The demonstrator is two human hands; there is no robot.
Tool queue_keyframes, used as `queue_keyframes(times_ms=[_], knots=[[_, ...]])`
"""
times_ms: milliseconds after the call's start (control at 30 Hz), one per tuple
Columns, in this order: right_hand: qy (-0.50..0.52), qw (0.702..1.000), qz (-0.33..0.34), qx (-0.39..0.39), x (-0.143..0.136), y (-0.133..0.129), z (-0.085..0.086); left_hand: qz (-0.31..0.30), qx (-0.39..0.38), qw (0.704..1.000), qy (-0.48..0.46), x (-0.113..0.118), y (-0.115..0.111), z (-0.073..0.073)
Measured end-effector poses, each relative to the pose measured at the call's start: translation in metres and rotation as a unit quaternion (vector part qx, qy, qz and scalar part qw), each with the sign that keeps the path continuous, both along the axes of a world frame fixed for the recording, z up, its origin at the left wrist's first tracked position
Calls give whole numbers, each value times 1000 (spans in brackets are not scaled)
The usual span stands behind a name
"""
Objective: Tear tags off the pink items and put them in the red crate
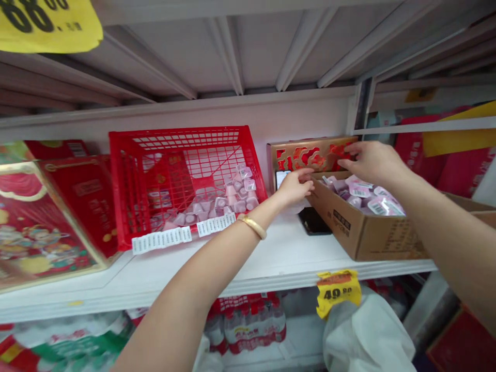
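Observation:
My left hand (295, 187), with a gold bangle on its wrist, reaches to the back left corner of an open cardboard box (382, 237). Its fingers are bent near the box edge, and what they hold, if anything, is hidden. Over the far side of the box is my right hand (362, 157), fingers apart in front of a gold and red box (302, 155). Small pink cups with labelled lids (360, 190) fill the cardboard box. More pink cups (232, 194) lie in a tilted red plastic basket (250, 160), with barcode label strips (163, 240) along its front.
A dark phone (314, 221) lies on the white shelf (271, 258) beside the cardboard box. Red gift boxes (85, 201) stand at the left. Below are bottle packs (251, 325) and a yellow price tag (338, 293). The upper shelf (263, 57) hangs overhead.

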State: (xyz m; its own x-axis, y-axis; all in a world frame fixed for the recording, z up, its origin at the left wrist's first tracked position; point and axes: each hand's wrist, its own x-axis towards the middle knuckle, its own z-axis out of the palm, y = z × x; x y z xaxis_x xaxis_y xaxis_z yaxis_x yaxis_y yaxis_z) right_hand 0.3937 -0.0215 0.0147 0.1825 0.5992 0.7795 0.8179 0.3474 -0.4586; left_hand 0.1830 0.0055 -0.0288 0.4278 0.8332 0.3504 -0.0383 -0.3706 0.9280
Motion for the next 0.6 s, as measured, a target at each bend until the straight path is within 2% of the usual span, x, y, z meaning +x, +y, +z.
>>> queue_keyframes(times_ms=[33, 67, 167, 267, 333, 400, 467, 533, 600], knots=[[-32, 999, -31, -15, -24, -8, 0, 23, 17, 1000, 7, -16, 1, -2], [-62, 997, -34, -31, -48, -15, 0, 51, 33, 998, 15, -33, 4, -4], [-117, 992, 35, -38, -113, -25, -10, 164, 86, 982, 46, -88, 18, -7], [-147, 982, 101, -67, -157, -16, -33, 282, 128, 947, 84, -145, 36, -11], [-168, 972, 128, -101, -178, -4, -53, 344, 139, 914, 167, -179, 45, -16], [-180, 964, 155, -122, -197, 8, -72, 372, 140, 882, 252, -206, 51, -21], [-177, 958, 189, -126, -215, 19, -88, 372, 136, 865, 309, -222, 53, -24], [-170, 952, 220, -130, -232, 29, -100, 364, 124, 848, 364, -229, 55, -25], [-169, 946, 238, -140, -245, 36, -108, 350, 99, 816, 449, -229, 59, -24]])
